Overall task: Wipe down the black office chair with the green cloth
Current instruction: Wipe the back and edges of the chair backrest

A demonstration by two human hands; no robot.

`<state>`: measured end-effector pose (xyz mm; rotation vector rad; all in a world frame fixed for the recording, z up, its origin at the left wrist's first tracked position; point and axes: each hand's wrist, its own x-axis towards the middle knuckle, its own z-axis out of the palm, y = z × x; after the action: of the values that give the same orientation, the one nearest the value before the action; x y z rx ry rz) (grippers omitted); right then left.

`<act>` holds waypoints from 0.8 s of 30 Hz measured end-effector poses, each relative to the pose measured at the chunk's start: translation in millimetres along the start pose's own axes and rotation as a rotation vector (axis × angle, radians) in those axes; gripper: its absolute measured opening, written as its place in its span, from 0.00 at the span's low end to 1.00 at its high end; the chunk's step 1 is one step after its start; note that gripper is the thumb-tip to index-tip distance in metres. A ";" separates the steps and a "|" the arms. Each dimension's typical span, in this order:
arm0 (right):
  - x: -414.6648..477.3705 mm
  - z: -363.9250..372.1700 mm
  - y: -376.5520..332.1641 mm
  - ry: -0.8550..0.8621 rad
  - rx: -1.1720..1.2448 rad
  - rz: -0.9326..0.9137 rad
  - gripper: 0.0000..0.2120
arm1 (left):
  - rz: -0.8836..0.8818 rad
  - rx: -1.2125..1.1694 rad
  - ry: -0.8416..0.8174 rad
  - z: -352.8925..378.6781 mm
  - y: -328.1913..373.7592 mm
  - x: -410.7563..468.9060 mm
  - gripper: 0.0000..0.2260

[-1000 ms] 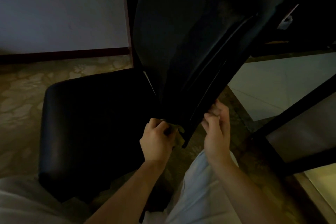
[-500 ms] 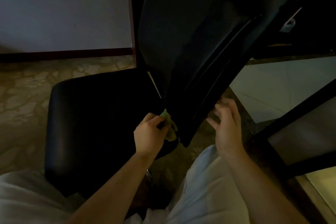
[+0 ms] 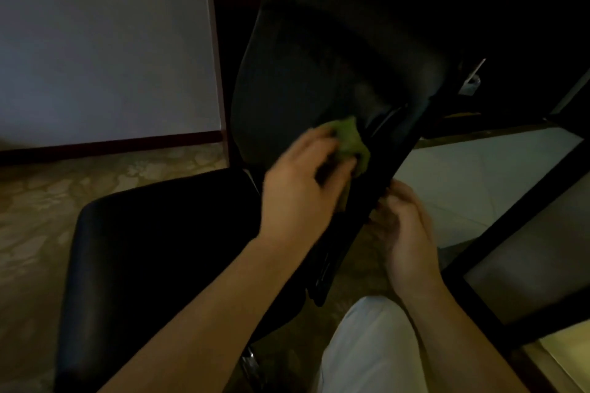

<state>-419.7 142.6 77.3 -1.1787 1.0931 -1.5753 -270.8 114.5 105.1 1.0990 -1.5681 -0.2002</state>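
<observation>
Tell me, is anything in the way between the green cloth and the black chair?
No, nothing visible is in the way. The left hand holds the green cloth right up against the chair back.

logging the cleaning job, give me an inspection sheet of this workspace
surface: patterned carpet; pale tiles at right
job's things: black chair; green cloth against its backrest
clutter: nothing seen
grippers: left hand holds the cloth; right hand at the backrest's edge, grip unclear
cables: nothing seen
surroundings: pale wall; dark frame at right; dim light
</observation>
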 end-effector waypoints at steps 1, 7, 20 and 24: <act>-0.1 -0.6 -1.2 -0.005 0.002 -0.005 0.17 | 0.009 0.015 -0.047 8.7 -0.5 -5.8 0.16; -0.8 -3.1 -2.4 -0.021 -0.001 0.017 0.16 | 0.033 -0.077 -0.161 13.9 -22.1 -23.3 0.20; 3.1 -8.5 2.0 -0.050 0.023 0.078 0.18 | 0.302 0.320 -0.185 27.6 -29.6 -38.1 0.17; 5.7 -9.4 4.4 -0.042 0.034 0.076 0.18 | 0.260 0.336 -0.123 39.8 -25.0 -43.4 0.17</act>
<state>-429.3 137.4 72.7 -1.1298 1.0674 -1.4983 -295.3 115.5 45.9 1.1396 -1.8836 0.1810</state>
